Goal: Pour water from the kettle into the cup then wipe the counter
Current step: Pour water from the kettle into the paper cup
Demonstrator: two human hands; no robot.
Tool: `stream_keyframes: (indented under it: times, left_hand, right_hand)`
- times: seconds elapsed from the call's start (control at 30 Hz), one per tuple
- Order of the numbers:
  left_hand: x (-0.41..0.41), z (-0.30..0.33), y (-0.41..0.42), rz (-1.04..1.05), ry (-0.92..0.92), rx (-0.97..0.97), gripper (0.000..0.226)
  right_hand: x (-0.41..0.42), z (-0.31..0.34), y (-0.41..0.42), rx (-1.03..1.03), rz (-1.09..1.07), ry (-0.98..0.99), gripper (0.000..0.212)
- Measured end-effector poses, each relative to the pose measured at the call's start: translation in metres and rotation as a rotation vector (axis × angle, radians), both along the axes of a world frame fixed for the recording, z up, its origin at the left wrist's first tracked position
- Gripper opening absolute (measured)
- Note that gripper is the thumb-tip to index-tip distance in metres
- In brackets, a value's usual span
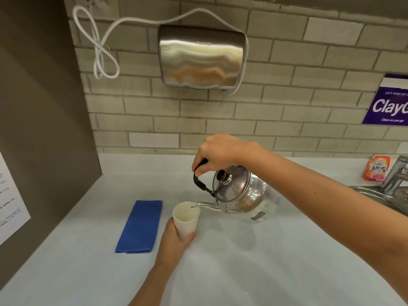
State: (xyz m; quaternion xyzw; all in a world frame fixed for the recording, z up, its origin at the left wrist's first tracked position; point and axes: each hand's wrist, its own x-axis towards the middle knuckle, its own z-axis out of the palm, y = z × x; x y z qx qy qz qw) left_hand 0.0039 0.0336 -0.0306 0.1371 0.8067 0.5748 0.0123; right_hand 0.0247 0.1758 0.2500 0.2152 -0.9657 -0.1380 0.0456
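Observation:
A shiny steel kettle [239, 192] with a black handle hangs tilted to the left above the white counter [242, 261]. My right hand [217, 151] grips its handle from above. The spout tip rests over the rim of a white paper cup [186, 219], which stands upright on the counter. My left hand [174, 241] wraps around the cup's lower part. A folded blue cloth [140, 226] lies flat on the counter, just left of the cup and apart from it.
A steel hand dryer [202, 56] with a white cord hangs on the brick wall behind. At the right edge are a sink rim [375, 196], a tap [395, 175] and an orange detergent packet [376, 168]. A dark panel [44, 129] bounds the counter on the left.

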Motion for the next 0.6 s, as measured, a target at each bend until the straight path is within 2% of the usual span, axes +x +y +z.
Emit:
stream_keyframes:
  times: [0.6]
  left_hand:
    - [0.0014, 0.0012, -0.0002, 0.005, 0.014, 0.023, 0.079]
  right_hand:
    - [-0.0026, -0.0049, 0.0038, -0.035, 0.041, 0.014, 0.024]
